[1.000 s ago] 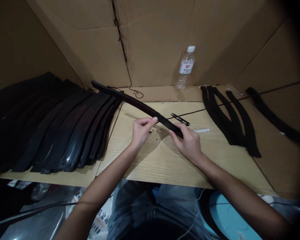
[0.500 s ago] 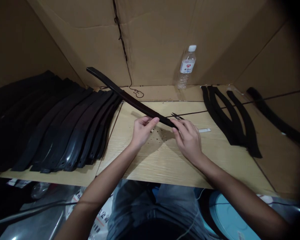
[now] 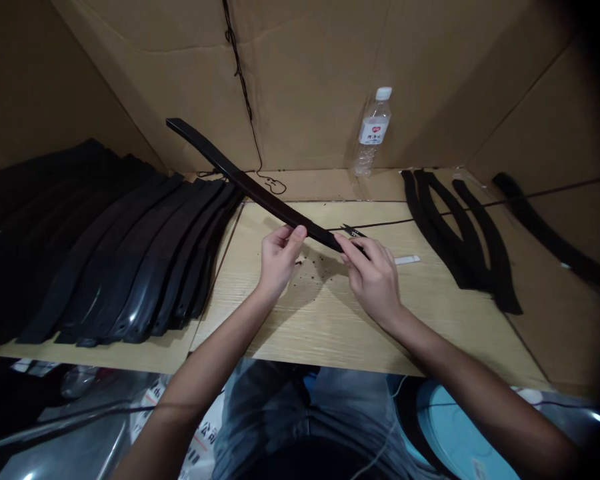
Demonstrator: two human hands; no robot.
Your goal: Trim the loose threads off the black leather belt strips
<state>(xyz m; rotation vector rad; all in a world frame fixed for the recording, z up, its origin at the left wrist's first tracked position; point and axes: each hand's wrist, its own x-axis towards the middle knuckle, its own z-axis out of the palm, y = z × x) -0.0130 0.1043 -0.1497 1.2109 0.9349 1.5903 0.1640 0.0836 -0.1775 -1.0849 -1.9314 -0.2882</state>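
A long, curved black strip (image 3: 260, 193) is held slantwise above the table, its far end raised to the upper left. My left hand (image 3: 280, 257) pinches it below the middle, thumb on top. Around its near end my right hand (image 3: 373, 273) is closed, the fingers covering that end. A dark cord (image 3: 380, 225) runs from beside the strip to the right. Just behind my right hand lie small black thread snips (image 3: 351, 231), partly hidden, and a white flat piece (image 3: 407, 259) sticks out at its right.
Many similar black strips (image 3: 145, 267) lie overlapped at the left. Several flat black pieces (image 3: 460, 233) lie at the right, with another curved strip (image 3: 550, 230) beyond. A water bottle (image 3: 373, 133) stands at the back cardboard wall (image 3: 310, 87). Dark crumbs dot the tabletop (image 3: 300, 327).
The strip's raised end has shifted slightly up and left. Both hands have moved a little left with it, still gripping it.
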